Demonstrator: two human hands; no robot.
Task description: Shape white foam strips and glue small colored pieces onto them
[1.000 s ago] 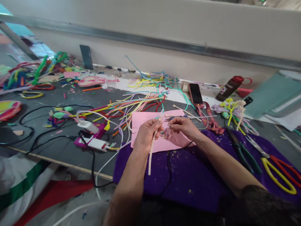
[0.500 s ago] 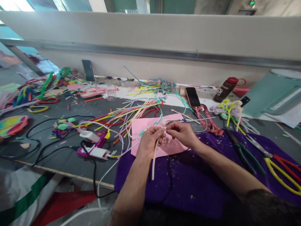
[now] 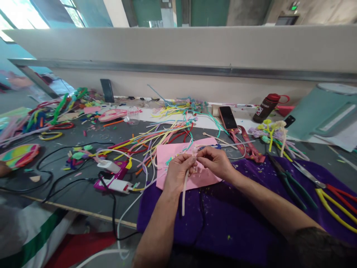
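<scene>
— What are the hands doing?

— The left hand (image 3: 178, 172) has its grip closed around a cream pipe cleaner (image 3: 184, 193), pinching its upper end; the rest hangs down toward the person over a purple cloth (image 3: 223, 223). The right hand (image 3: 216, 162) meets it fingertip to fingertip, its grip narrowed on a small pale twisted piece (image 3: 196, 169) at the top of the stem. Both hover just above a pink sheet (image 3: 170, 152).

— And around them?

— The sheet lies on a grey counter (image 3: 83, 186), half over the cloth. Beyond it spreads a tangle of coloured pipe cleaners (image 3: 158, 136). To the right lie green-handled pliers (image 3: 290, 182) and yellow-and-red scissors (image 3: 331, 197); a phone (image 3: 228, 117) sits farther back.
</scene>
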